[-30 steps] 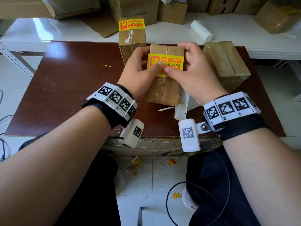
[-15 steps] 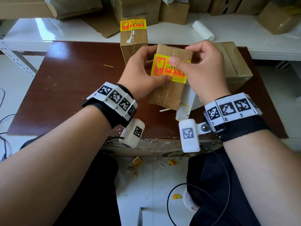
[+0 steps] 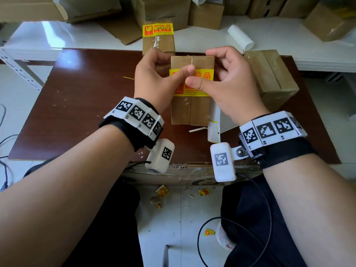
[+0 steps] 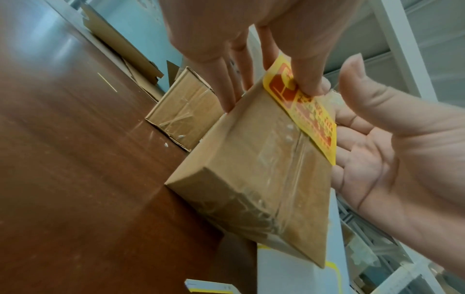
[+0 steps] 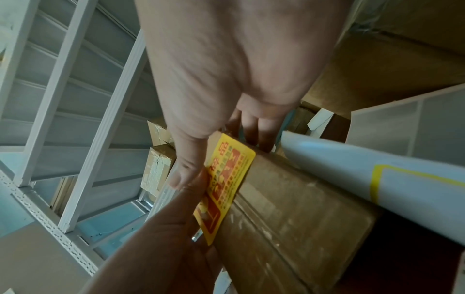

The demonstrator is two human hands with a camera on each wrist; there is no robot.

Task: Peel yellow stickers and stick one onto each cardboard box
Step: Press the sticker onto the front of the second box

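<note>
Two hands meet over the middle cardboard box (image 3: 192,106) on the brown counter (image 3: 81,105), forearms reaching in from either side. The left hand (image 3: 154,79) curls its fingers against the box's left edge, thumb pressing the yellow sticker (image 3: 204,76) flat on the top face. The right hand (image 3: 233,83) mirrors it, thumb on the sticker and fingers bent over the far right corner; both hold the grip narrow, clamped on box and sticker together. This box lies flat, long axis running away from the person, taped seam along it; the sticker crosses that seam, its long side left to right. Beyond stands a labelled box (image 3: 159,38); an unlabelled box (image 3: 269,78) lies just right.
</note>
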